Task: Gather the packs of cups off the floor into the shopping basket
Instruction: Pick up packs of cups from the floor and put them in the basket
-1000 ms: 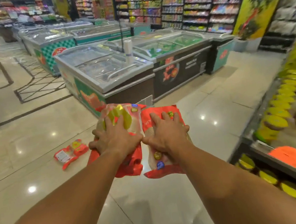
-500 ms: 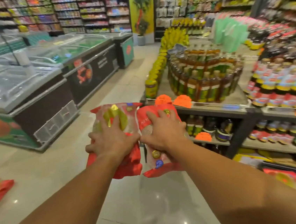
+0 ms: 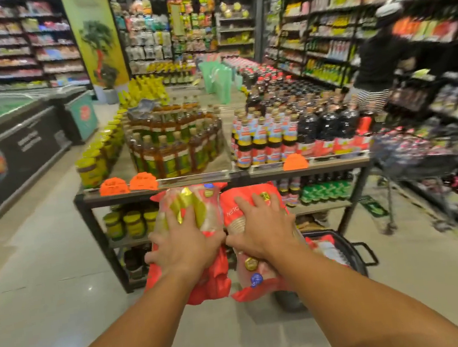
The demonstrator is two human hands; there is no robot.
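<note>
Left hand [image 3: 186, 245] grips left pack of cups [image 3: 189, 205], right hand [image 3: 265, 231] grips right pack of cups [image 3: 250, 278], side by side, touching, above floor; shopping basket [image 3: 351, 248] just beyond, lower right.

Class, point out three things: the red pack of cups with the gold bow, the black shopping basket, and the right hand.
Red pack of cups with the gold bow [image 3: 189, 205], head view, clear upper front.
Black shopping basket [image 3: 353, 248], head view, right rim.
Right hand [image 3: 262, 232], head view, back of hand.
</note>
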